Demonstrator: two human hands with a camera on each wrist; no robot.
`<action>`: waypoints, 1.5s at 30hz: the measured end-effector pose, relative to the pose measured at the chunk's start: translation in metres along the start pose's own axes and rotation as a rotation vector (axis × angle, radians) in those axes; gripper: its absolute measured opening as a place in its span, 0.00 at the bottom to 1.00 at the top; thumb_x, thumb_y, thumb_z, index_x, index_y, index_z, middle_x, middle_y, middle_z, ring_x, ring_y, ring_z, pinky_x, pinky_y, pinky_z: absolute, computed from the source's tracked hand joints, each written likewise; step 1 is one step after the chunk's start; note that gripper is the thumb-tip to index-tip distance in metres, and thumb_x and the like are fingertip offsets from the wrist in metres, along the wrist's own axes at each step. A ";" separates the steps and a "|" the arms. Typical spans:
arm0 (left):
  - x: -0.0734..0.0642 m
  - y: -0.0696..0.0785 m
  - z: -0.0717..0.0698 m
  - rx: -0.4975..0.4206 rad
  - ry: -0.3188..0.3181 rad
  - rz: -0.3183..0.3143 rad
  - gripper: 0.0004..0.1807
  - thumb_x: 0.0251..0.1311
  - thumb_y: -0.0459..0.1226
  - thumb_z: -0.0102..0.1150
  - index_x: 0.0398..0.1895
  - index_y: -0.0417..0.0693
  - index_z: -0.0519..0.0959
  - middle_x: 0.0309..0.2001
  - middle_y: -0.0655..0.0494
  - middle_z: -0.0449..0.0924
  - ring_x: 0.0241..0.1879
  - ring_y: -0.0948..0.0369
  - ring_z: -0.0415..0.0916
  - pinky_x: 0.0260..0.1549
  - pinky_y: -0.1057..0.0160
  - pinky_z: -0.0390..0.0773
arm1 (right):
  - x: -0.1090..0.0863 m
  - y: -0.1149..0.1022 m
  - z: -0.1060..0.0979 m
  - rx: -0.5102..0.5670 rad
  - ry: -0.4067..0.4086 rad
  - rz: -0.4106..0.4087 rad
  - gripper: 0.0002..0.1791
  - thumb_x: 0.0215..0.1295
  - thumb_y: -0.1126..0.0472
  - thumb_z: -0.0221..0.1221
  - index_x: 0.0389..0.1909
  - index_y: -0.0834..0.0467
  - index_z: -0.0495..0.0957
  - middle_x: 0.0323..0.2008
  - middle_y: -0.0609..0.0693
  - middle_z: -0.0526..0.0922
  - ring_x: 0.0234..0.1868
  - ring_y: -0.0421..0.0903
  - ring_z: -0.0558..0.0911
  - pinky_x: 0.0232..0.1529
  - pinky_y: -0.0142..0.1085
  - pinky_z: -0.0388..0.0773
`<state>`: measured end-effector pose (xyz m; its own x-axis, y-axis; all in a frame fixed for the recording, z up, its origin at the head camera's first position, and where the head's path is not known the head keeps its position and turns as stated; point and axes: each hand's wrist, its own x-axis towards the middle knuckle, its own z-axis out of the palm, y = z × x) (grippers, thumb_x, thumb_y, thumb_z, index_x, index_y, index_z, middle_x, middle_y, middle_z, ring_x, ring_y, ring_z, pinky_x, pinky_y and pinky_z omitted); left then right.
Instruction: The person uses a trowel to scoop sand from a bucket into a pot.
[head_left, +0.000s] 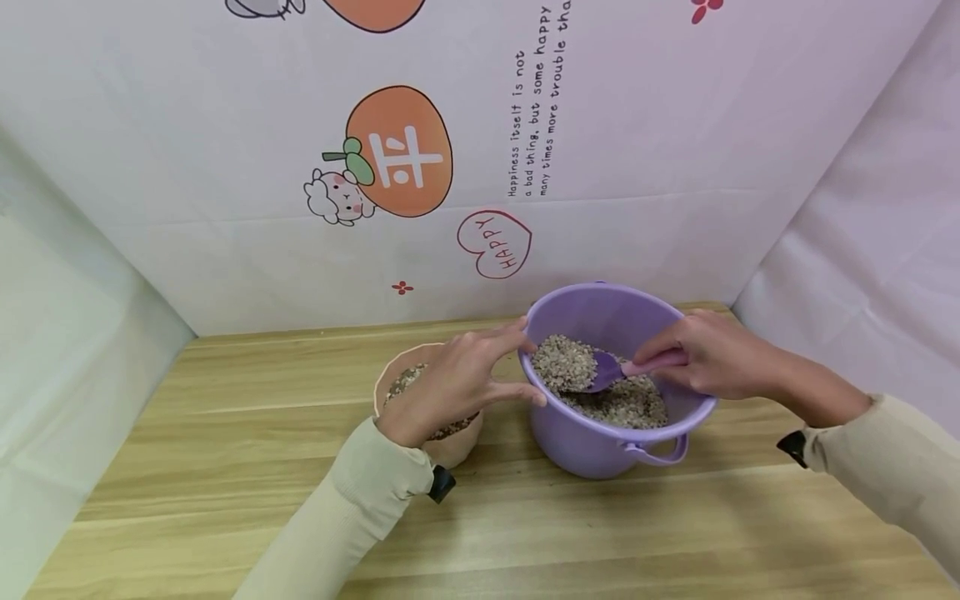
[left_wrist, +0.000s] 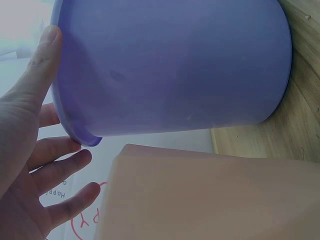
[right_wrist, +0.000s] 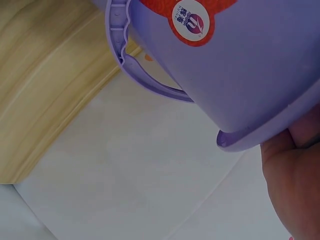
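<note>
A purple bucket (head_left: pixel 588 450) stands on the table, with grey-beige gravel (head_left: pixel 630 408) in it. My right hand (head_left: pixel 712 354) grips the pinkish handle of a small purple shovel (head_left: pixel 606 370). Its blade carries a heap of gravel inside the bucket, near the left rim. With thumb and index finger spread apart, my left hand (head_left: pixel 457 379) holds the bucket's left rim. In the left wrist view the thumb (left_wrist: pixel 47 47) lies against that rim. Below my left wrist is a peach-coloured pot (head_left: pixel 453 446), partly covered by the hand, also holding gravel. The right wrist view hides the shovel behind the bucket wall.
The bucket's carrying handle (head_left: pixel 663 454) hangs at its front right. A wood-grain table (head_left: pixel 247 467) lies under everything. Behind it rises a white printed cloth (head_left: pixel 270 267), and pale cloth walls stand at left and right.
</note>
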<state>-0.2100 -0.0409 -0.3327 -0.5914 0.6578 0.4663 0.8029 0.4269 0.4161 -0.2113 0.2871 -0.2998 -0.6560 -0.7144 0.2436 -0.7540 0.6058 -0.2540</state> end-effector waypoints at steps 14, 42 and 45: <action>-0.003 0.001 0.000 -0.005 0.000 -0.016 0.28 0.51 0.55 0.70 0.51 0.51 0.79 0.65 0.53 0.75 0.52 0.66 0.79 0.54 0.68 0.75 | -0.003 0.000 0.002 -0.040 0.091 -0.061 0.20 0.44 0.73 0.72 0.39 0.51 0.89 0.33 0.36 0.88 0.34 0.40 0.85 0.32 0.32 0.81; -0.003 0.005 -0.006 0.108 0.016 -0.043 0.31 0.49 0.61 0.70 0.49 0.51 0.84 0.63 0.52 0.77 0.61 0.59 0.75 0.60 0.55 0.73 | -0.007 -0.001 0.006 0.023 0.207 -0.163 0.16 0.44 0.74 0.72 0.37 0.59 0.89 0.32 0.47 0.89 0.26 0.31 0.81 0.25 0.21 0.75; -0.002 0.006 -0.007 0.125 0.027 -0.041 0.31 0.47 0.61 0.71 0.48 0.51 0.84 0.61 0.54 0.79 0.61 0.60 0.75 0.59 0.55 0.74 | -0.007 -0.001 0.006 0.026 0.213 -0.173 0.17 0.43 0.75 0.73 0.37 0.59 0.88 0.32 0.47 0.89 0.28 0.33 0.83 0.27 0.21 0.77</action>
<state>-0.2039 -0.0441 -0.3256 -0.6243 0.6221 0.4725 0.7801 0.5280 0.3356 -0.2059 0.2897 -0.3066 -0.5122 -0.7146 0.4764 -0.8560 0.4703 -0.2148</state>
